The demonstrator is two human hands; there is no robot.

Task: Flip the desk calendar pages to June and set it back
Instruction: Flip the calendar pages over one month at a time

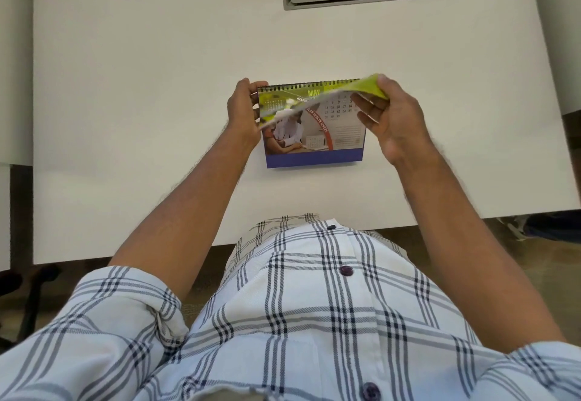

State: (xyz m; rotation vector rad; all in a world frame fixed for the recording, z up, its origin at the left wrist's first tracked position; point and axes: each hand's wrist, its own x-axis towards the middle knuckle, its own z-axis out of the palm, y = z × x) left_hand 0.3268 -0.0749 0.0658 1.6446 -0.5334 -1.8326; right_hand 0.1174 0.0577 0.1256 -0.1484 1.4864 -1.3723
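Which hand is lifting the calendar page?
The right hand: its fingers pinch the lifted green page. The left hand only grips the calendar's left edge.

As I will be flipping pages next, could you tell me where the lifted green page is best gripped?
Pinch the green page at its free right corner, from the right, as the right hand does: its top edge is bound by black spiral wire.

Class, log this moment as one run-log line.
left hand: steadies desk calendar | right hand: lifts page | showing: MAY | June: not yet
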